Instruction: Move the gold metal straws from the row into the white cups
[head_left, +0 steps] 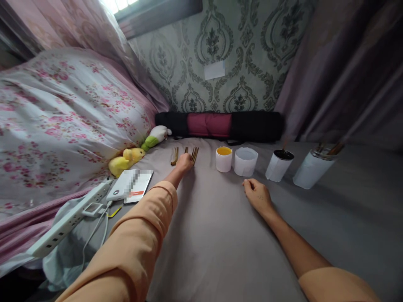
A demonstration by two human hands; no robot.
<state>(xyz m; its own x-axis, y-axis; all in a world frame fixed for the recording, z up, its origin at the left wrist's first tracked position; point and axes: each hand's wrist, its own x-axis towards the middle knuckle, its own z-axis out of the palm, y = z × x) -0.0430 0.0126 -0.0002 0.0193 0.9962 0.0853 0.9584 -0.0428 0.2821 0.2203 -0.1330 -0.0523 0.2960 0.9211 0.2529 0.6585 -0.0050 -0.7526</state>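
My left hand (185, 161) reaches far forward on the grey bed sheet, its fingers closed over a bunch of thin brown sticks (194, 154). A separate stick (174, 156) lies just left of it. My right hand (257, 193) rests on the sheet as a loose fist with nothing visible in it, a little short of the cups. Ahead of it stands a row of white cups: one with a yellow inside (223, 159), one white inside (246, 161), one with a dark inside (279, 165), and a tilted jar (312, 168) holding sticks.
A black and maroon rolled bundle (220, 125) lies against the patterned wall. Yellow and green plush toys (127, 159), a phone and power bank (130, 186) and a white power strip (71, 220) lie at the left by a floral quilt (63, 117). A dark curtain (352, 71) hangs at the right.
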